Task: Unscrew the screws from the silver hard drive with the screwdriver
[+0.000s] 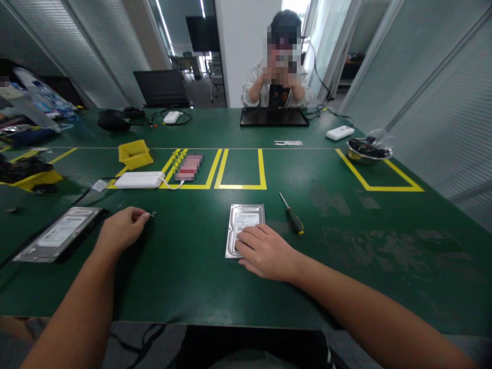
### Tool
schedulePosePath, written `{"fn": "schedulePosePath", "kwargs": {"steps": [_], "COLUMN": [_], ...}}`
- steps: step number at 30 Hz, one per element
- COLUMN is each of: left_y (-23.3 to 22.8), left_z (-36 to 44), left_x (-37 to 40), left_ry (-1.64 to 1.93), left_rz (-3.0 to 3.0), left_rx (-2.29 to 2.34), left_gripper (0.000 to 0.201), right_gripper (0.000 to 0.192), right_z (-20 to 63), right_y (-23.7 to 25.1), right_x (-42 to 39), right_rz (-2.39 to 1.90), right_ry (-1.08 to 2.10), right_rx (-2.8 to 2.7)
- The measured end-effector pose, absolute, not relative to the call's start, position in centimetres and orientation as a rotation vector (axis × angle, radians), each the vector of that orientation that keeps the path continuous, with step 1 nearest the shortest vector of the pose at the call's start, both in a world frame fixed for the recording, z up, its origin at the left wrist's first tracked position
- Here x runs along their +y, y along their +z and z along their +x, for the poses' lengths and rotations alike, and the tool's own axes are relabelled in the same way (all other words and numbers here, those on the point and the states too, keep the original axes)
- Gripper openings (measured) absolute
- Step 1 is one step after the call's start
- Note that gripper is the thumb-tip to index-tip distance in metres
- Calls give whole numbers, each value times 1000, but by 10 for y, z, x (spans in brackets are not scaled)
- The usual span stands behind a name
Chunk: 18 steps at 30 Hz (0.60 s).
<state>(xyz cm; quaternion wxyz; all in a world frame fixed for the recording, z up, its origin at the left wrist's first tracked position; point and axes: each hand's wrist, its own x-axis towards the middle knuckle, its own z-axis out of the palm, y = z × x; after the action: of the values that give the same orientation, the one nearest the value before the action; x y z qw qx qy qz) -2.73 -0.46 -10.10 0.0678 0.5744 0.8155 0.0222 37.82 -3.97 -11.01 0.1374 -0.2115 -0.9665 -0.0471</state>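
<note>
I see the drive (pixel 244 225) at frame centre, long axis toward the top; my right hand (pixel 265 251) flat on it, left hand (pixel 122 228) pinching a screw (pixel 152 213) on the green bench (pixel 346 246) in an office.

No text can be read anywhere. The near drive (pixel 244 223), under the right hand (pixel 265 251), has a white label w/ printed lines, too small to make out. The left drive (pixel 61 233) also carries a white label, likewise illegible, approx. same layout. A small white strip (pixel 288 143) far on the table (pixel 346 246) shows dark marks, maybe print, unreadable. The red-white patch (pixel 188 167) in the yellow tape box is blurred out. The white tag (pixel 99 185) near the left edge shows no legible marks.
</note>
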Motion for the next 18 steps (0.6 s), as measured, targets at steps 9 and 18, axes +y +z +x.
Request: {"fn": "schedulePosePath", "kwargs": {"steps": [9, 18], "left_y": [-102, -104], "left_z": [-24, -20], "left_x": [-5, -3], "left_ry": [25, -54], "left_rz": [1765, 1812], "left_rx": [2427, 2427], "left_gripper": [37, 29], "right_gripper": [31, 30], "right_z": [379, 379], "right_y": [-109, -107], "right_x": [-39, -40], "right_rz": [-590, -593], "right_ry": [-137, -164], "right_rx": [-2805, -2822]}}
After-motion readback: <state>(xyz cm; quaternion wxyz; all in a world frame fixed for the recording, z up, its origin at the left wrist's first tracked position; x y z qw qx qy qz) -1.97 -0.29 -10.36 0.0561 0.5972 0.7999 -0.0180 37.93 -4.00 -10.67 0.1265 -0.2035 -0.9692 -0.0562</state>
